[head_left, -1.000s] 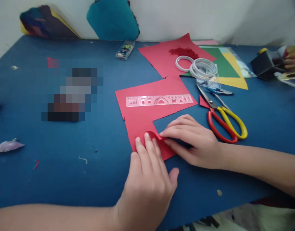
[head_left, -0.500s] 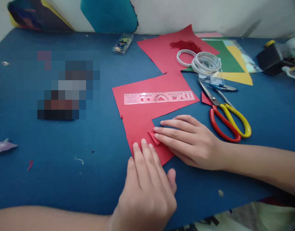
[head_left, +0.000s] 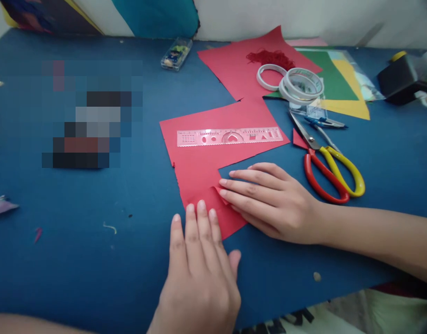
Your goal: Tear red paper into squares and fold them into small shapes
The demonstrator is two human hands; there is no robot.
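Red paper (head_left: 195,176) lies flat on the blue table, with a small creased flap raised near its right edge. My left hand (head_left: 202,269) rests with its fingers stretched out over the paper's lower left part. From the right, my right hand (head_left: 272,199) lies flat, its fingertips touching the raised flap. A clear plastic ruler (head_left: 230,137) sits across the upper part of the paper, apart from both hands. Scissors (head_left: 324,162) with one red and one yellow handle lie beyond my right hand, beside a small red paper scrap (head_left: 298,138).
Tape rolls (head_left: 302,86), another red sheet (head_left: 223,60) with tangled red yarn (head_left: 269,58), and green paper (head_left: 338,76) lie at the back right. A blue compass (head_left: 326,122) is near the scissors. A small clear box (head_left: 176,54) stands at the back. A blurred-out patch covers the left.
My left hand has slid a little left and down over the paper, its fingers more spread. My right hand stays at the flap. The whole view has shifted slightly.
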